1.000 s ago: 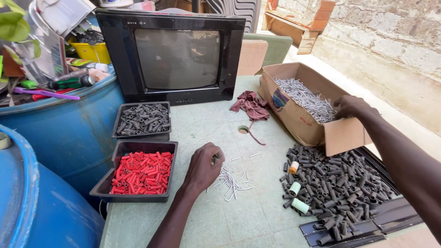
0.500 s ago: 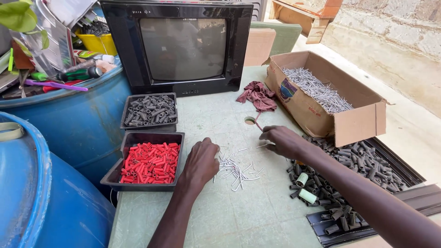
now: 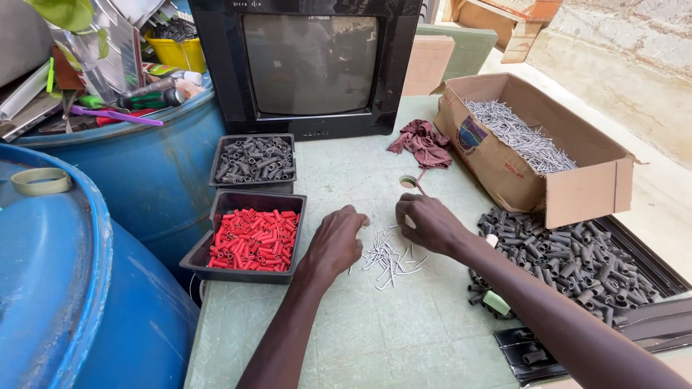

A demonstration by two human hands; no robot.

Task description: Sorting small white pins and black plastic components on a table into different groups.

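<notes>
**Both hands meet over a scatter of small metal pins**

On the pale green table (image 3: 404,338), the left hand (image 3: 335,241) and the right hand (image 3: 429,222) sit close together near the middle, just above a loose heap of small silver pins (image 3: 389,258). The left hand's fingers are curled narrowly, knuckles up; whether a pin sits between the fingertips cannot be told. The right hand is likewise pinched in, fingers drawn together toward the left hand; what it holds, if anything, is hidden.

Toward the table's left edge stand 2 black trays: the nearer tray of red sleeves (image 3: 252,238), just beside the left hand, and behind it a tray of dark grey sleeves (image 3: 254,160). At the right edge a cardboard box (image 3: 569,191) holds a larger mass of the same silver pins, and a spread of dark grey sleeves (image 3: 569,256) lies on a black sheet beside the right forearm. A maroon rag (image 3: 424,142) and a black television set (image 3: 310,65) occupy the far edge.

The step in hand looks like sorting or picking up single pins from the heap. A next move would call for a fine fingertip pinch on 1 pin without scattering its neighbours.
</notes>
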